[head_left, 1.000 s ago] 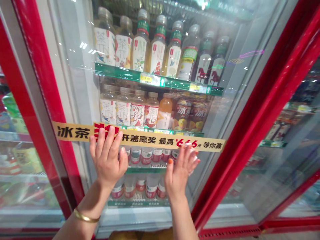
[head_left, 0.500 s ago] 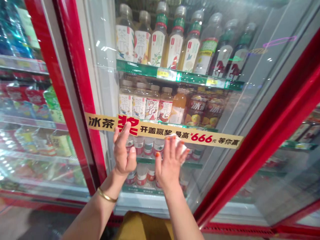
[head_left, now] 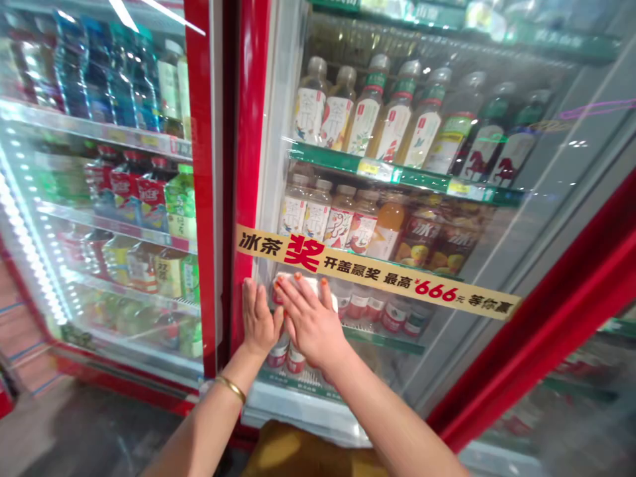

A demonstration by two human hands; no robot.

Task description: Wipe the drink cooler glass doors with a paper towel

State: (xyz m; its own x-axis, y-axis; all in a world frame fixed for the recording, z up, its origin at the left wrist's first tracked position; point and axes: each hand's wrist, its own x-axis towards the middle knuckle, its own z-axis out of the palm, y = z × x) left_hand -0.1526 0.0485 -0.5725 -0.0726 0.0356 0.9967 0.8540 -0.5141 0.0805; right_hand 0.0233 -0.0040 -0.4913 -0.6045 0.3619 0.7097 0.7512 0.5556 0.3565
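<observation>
We looked at a red drinks fridge [head_left: 251, 132] with a glass door [head_left: 551, 179]. Our right hand [head_left: 311, 324] lay flat on the glass, and its fingers [head_left: 298, 301] were spread apart, not clamped. Under them was a small white cloth [head_left: 298, 283], pressed on the outside of the glass, just below a yellow paper strip [head_left: 377, 275]. Our left hand [head_left: 261, 318] was flat on the glass just beside it, with its fingers [head_left: 251, 298] close together. A gold bangle [head_left: 230, 389] sat on that wrist.

Flat fingers seemed a good way to press, so that the whole cloth touched the glass. Soft, even pushing looked best so close to the strip.

Behind the glass, green shelves [head_left: 402, 175] held plastic bottles. Tea bottles with white labels [head_left: 362, 116] stood on top. Below were an orange drink [head_left: 390, 222] and small bottles with red labels [head_left: 380, 311]. Behind the next door stood bottles of water [head_left: 119, 73].
</observation>
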